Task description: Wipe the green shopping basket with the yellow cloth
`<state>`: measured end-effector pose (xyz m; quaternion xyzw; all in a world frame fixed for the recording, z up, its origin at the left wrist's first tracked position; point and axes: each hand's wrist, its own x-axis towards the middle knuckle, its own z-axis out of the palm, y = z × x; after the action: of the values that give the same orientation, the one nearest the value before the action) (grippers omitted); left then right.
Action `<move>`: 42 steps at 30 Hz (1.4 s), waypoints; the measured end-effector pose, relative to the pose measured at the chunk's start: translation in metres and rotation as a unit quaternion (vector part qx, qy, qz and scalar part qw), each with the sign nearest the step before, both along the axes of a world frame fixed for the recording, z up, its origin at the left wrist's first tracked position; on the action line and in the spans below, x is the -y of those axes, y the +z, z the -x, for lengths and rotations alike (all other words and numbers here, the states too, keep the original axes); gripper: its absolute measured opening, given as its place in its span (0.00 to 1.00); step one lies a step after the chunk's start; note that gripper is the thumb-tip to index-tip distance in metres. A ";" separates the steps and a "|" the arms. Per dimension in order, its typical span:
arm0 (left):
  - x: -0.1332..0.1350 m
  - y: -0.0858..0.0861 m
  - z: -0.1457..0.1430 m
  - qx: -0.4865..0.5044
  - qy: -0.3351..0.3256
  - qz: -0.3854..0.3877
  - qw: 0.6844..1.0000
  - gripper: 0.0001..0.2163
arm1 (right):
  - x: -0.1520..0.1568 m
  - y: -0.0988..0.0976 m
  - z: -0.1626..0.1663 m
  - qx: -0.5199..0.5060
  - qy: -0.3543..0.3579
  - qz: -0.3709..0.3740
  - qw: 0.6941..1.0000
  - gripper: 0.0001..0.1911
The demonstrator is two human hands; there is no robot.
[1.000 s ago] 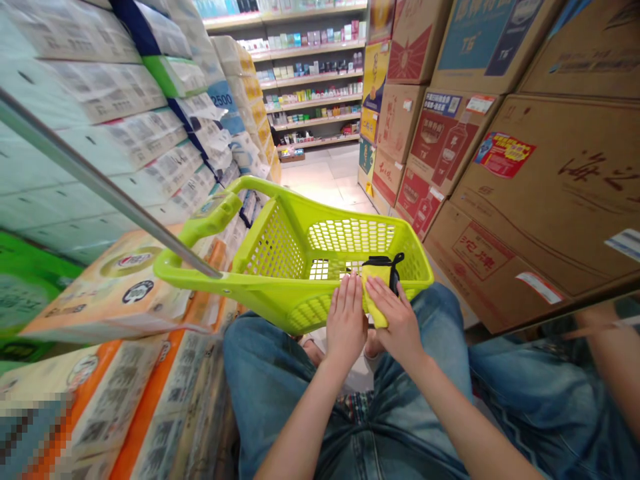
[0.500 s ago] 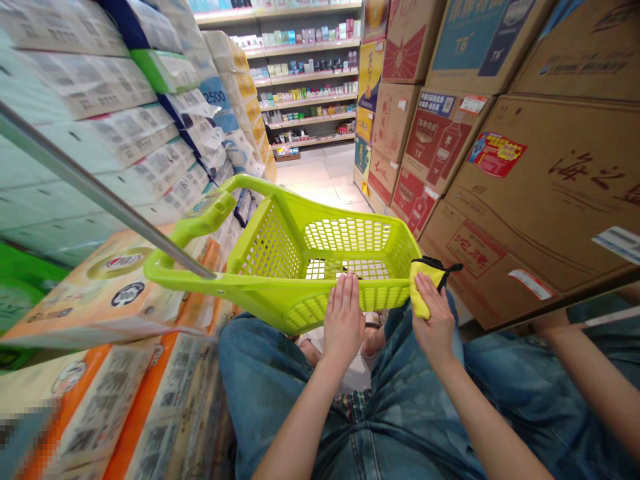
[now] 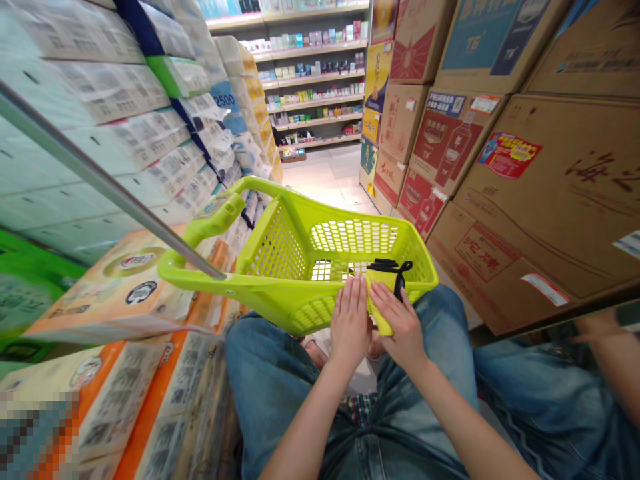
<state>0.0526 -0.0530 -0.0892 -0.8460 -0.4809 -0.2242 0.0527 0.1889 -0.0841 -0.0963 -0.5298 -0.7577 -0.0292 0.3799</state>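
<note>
A lime-green shopping basket (image 3: 270, 293) with perforated walls, a looped handle and a long metal pole stands in front of my knees. My left hand (image 3: 351, 327) lies flat over its near rim, fingers stretched out and side by side. Just to the right, my right hand (image 3: 400, 327) presses a folded yellow cloth (image 3: 379, 300) with black trim and a black loop against the same rim. The two hands nearly touch. Part of the cloth is hidden under my right fingers.
Stacked cardboard cartons (image 3: 540, 200) line the right side. Packs of tissue paper (image 3: 115, 107) pile up on the left, with orange-and-white packs (image 3: 115, 280) lower down. Shelves of small products (image 3: 315, 87) stand beyond the tiled floor (image 3: 325, 177). A mirror at lower right reflects jeans.
My right hand has moved left along the rim with the yellow cloth, from the basket's right corner to beside my left hand. The left hand stays at about the same place on the rim.
</note>
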 end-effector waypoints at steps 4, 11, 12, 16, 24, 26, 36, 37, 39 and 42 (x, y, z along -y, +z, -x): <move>0.001 0.003 -0.001 -0.002 -0.002 0.007 1.000 0.35 | 0.010 -0.005 -0.041 -0.002 -0.053 0.002 0.999 0.37; 0.001 0.004 -0.001 0.005 -0.001 0.018 1.000 0.36 | 0.020 -0.025 -0.087 -0.095 -0.163 -0.030 0.982 0.30; 0.001 0.004 -0.001 0.008 -0.002 0.017 1.000 0.36 | 0.019 -0.026 -0.087 -0.112 -0.173 -0.028 0.978 0.29; 0.001 0.002 -0.001 0.018 -0.007 0.008 1.000 0.36 | 0.014 -0.018 -0.064 -0.123 -0.192 -0.015 0.973 0.32; 0.000 -0.003 -0.001 0.004 0.002 -0.008 1.000 0.36 | -0.003 0.007 0.012 -0.057 -0.046 0.012 0.997 0.41; 0.000 -0.002 -0.001 0.004 0.003 -0.013 1.000 0.35 | -0.004 0.009 0.016 -0.044 -0.021 0.013 0.999 0.42; 0.002 0.004 -0.001 -0.013 0.006 0.009 1.000 0.35 | 0.013 -0.007 -0.068 -0.042 -0.099 -0.003 0.994 0.34; 0.001 0.003 -0.001 -0.014 0.008 0.010 1.000 0.35 | 0.014 -0.010 -0.075 -0.054 -0.114 -0.009 0.992 0.33; 0.001 0.001 -0.001 -0.015 0.009 0.010 1.000 0.35 | 0.015 -0.015 -0.083 -0.088 -0.142 -0.019 0.986 0.30; 0.001 0.001 -0.001 -0.011 0.008 0.007 1.000 0.35 | 0.009 -0.015 -0.075 -0.149 -0.180 -0.023 0.972 0.26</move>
<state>0.0540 -0.0540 -0.0885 -0.8449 -0.4887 -0.2107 0.0539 0.2644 -0.0934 -0.1114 -0.6471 -0.5835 -0.0352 0.4893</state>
